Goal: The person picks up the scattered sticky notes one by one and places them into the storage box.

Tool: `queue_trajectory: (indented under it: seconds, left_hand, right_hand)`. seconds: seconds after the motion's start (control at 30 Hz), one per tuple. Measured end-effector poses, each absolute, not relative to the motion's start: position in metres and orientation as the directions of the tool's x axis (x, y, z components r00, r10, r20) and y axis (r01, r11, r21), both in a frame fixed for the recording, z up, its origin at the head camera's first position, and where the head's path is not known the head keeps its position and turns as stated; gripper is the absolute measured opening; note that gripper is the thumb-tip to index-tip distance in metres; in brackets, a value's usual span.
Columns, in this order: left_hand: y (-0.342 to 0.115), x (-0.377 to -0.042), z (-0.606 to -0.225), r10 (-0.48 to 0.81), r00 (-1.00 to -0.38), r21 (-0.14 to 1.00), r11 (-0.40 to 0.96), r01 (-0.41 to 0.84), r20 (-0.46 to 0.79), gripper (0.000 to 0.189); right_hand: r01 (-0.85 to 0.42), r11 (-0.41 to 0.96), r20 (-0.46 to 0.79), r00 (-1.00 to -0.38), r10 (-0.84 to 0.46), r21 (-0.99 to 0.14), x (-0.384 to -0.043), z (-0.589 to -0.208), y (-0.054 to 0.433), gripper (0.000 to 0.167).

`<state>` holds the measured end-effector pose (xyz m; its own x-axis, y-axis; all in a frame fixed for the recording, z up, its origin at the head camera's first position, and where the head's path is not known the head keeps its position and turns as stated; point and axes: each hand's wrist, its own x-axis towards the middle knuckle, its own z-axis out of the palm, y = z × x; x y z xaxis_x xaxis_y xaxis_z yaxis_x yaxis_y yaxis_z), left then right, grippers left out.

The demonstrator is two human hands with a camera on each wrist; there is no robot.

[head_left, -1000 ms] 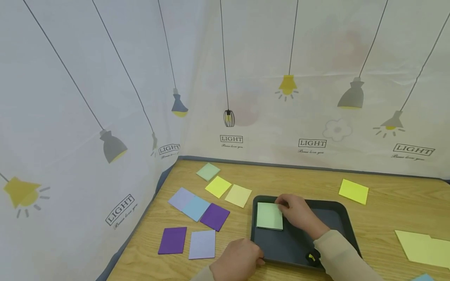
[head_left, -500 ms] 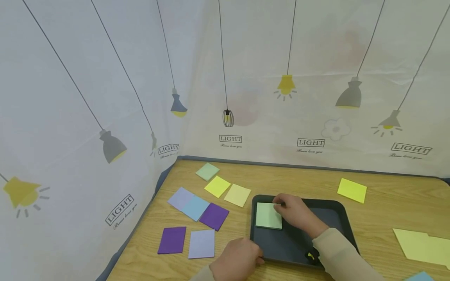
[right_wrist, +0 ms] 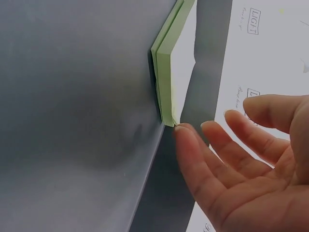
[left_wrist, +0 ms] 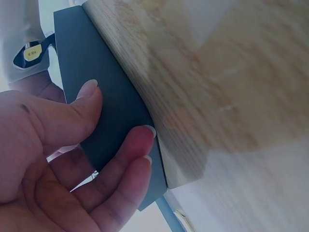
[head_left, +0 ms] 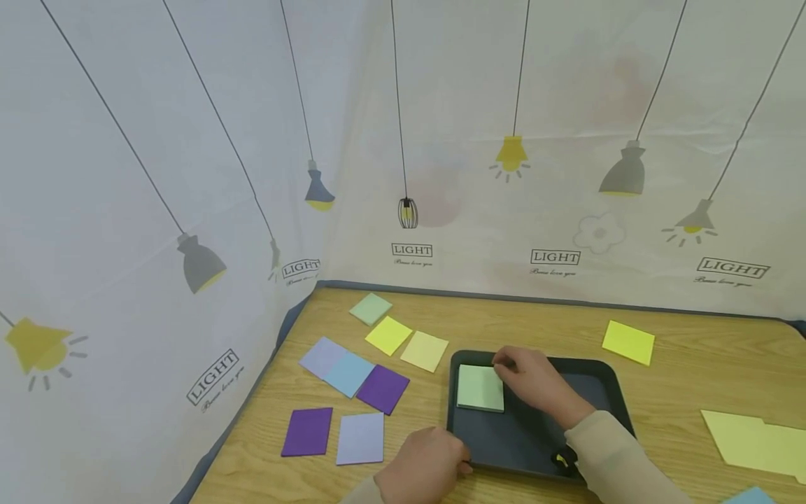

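A pale green sticky note pad (head_left: 481, 387) lies in the far left corner of a dark tray (head_left: 500, 441). My right hand (head_left: 541, 381) reaches over the tray and pinches the pad's far right corner with its fingertips. Close up in the right wrist view, the fingertips meet the pad (right_wrist: 164, 84) at a corner where its top sheet looks slightly loose. My left hand (head_left: 426, 462) holds the tray's near left corner. In the left wrist view, the thumb (left_wrist: 87, 108) presses the outer wall of the tray (left_wrist: 113, 87) and the other fingers curl round its end.
Left of the tray lie purple notes (head_left: 383, 389), lilac notes (head_left: 360, 438), a blue note (head_left: 348, 373) and yellow and green ones. At right are a bright yellow note (head_left: 628, 342) and pale yellow notes (head_left: 749, 441). A lamp-printed cloth (head_left: 466, 140) hangs behind the table.
My right fingertips moved slightly over the pad's corner, then drew back to its edge. The left hand and the tray keep their places.
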<state>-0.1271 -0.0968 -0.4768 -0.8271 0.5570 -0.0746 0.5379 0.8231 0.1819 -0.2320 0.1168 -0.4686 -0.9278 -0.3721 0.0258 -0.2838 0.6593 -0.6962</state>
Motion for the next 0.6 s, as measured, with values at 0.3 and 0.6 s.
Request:
queue_trajectory:
  seconds: [0.3, 0.6]
  left_hand:
    - [-0.097, -0.127, -0.477, 0.564, -0.823, 0.174, 0.818, 0.548, -0.059, 0.013]
    - [-0.097, -0.127, -0.478, 0.562, -0.824, 0.193, 0.818, 0.542, -0.068, 0.011]
  right_hand:
    - [-0.291, 0.677, 0.049, -0.935, -0.352, -0.676, -0.232, -0.462, 0.122, 0.015]
    - [-0.272, 0.686, 0.04, -0.942, -0.333, -0.675, -0.23, -0.453, 0.133, 0.015]
